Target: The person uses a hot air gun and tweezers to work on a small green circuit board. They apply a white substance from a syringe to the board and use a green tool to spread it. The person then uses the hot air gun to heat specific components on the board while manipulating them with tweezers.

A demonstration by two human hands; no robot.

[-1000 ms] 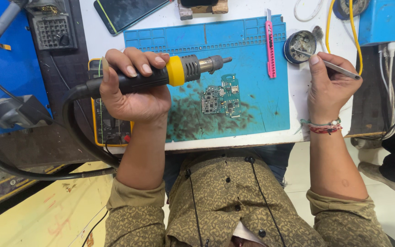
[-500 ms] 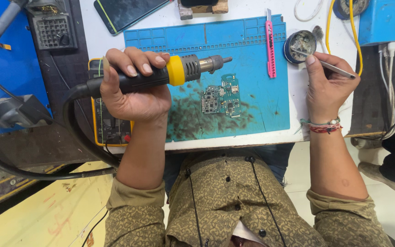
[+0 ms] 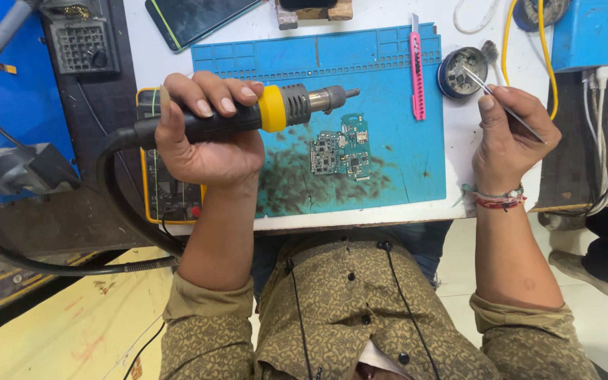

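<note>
We see left hand (image 3: 205, 137) clamped on heat gun (image 3: 262, 116), nozzle pointing right above circuit board (image 3: 340, 149); right hand (image 3: 508, 137) pinches tweezers (image 3: 501, 102) farther right.

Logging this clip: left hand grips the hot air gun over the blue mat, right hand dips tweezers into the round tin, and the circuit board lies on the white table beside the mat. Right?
Not quite. In the head view the circuit board lies on the blue mat itself, not on the white table. The rest holds: left hand grips the hot air gun, right hand dips the tweezers into the round tin.
</note>
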